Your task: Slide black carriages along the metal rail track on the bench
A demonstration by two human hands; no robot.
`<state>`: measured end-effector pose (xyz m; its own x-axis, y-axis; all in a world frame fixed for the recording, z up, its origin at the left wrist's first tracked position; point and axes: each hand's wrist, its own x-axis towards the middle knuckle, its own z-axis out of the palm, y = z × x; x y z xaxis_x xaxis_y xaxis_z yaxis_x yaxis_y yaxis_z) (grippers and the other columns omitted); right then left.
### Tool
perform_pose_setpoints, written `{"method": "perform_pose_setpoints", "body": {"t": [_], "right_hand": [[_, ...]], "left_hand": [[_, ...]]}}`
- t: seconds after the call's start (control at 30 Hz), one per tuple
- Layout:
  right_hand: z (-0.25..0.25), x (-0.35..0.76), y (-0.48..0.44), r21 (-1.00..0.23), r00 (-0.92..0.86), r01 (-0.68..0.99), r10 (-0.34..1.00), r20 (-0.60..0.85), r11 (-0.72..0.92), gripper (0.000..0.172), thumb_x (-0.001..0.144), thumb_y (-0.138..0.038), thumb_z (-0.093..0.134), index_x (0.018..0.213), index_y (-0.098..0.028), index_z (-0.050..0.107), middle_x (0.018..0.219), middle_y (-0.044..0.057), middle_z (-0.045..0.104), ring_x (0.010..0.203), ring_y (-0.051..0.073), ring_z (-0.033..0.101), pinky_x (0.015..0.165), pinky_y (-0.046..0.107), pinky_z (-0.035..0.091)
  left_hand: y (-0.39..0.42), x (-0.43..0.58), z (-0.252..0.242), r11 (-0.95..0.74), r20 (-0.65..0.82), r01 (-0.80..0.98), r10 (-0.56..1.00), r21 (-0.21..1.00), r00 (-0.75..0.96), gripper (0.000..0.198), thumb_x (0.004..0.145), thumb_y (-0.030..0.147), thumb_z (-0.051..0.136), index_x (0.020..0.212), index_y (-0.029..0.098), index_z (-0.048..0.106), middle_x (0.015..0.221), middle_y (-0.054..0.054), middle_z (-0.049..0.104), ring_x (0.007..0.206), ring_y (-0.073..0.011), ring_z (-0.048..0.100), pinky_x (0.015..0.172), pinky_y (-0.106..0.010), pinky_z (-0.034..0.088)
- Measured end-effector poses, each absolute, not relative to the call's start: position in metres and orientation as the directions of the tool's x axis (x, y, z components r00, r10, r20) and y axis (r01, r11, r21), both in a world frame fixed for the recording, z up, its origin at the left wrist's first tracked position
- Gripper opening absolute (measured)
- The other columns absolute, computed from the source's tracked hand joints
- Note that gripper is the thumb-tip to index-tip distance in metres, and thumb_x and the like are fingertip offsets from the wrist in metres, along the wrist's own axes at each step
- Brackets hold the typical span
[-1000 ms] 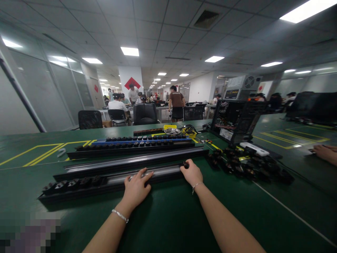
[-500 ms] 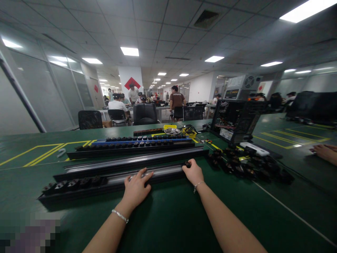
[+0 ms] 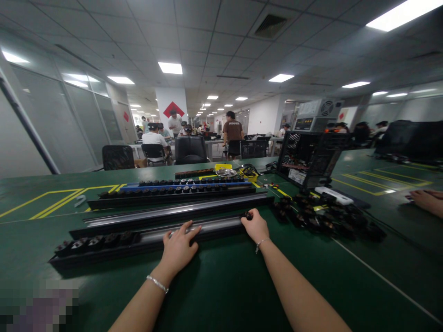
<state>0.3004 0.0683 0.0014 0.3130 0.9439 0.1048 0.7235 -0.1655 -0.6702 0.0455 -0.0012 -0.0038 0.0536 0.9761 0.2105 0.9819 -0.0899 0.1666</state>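
Note:
My left hand (image 3: 180, 246) lies with its fingers spread on the nearest long black channel (image 3: 214, 227), which has a shiny metallic inside. At that channel's right end, my right hand (image 3: 255, 226) pinches a small black component (image 3: 248, 215); the fingers cover most of it. Several round black components (image 3: 95, 242) with metal tops sit in a row in the left end of the same channel. Just behind lies a second channel (image 3: 180, 212), its shiny inside bare along the visible length.
Farther back are a blue strip (image 3: 180, 186) with rows of black components and a metal dish (image 3: 226, 172). Loose black components (image 3: 325, 216) are piled on the right, by an open computer case (image 3: 308, 159). Another person's hand (image 3: 427, 200) rests at the right edge.
My right hand, with the small black component, has shifted very slightly to the right. My left hand keeps its place on the channel.

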Motion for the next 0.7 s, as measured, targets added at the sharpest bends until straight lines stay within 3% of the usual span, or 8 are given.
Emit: {"method": "perform_pose_setpoints", "body": {"t": [0.7], "right_hand": [[0.0011, 0.3067, 0.0699, -0.683, 0.349, 0.706, 0.931, 0.106, -0.186, 0.021, 0.073, -0.037, 0.052, 0.09, -0.024, 0.053, 0.082, 0.003, 0.065, 0.081, 0.019, 0.061, 0.067, 0.025, 0.042]], "left_hand": [[-0.0007, 0.0449, -0.0062, -0.088, 0.213, 0.982, 0.976, 0.17, 0.051, 0.052, 0.075, 0.027, 0.044, 0.124, 0.044, 0.049, 0.142, 0.002, 0.04, 0.119, -0.0247, 0.047, 0.101, -0.055, 0.021]]}}
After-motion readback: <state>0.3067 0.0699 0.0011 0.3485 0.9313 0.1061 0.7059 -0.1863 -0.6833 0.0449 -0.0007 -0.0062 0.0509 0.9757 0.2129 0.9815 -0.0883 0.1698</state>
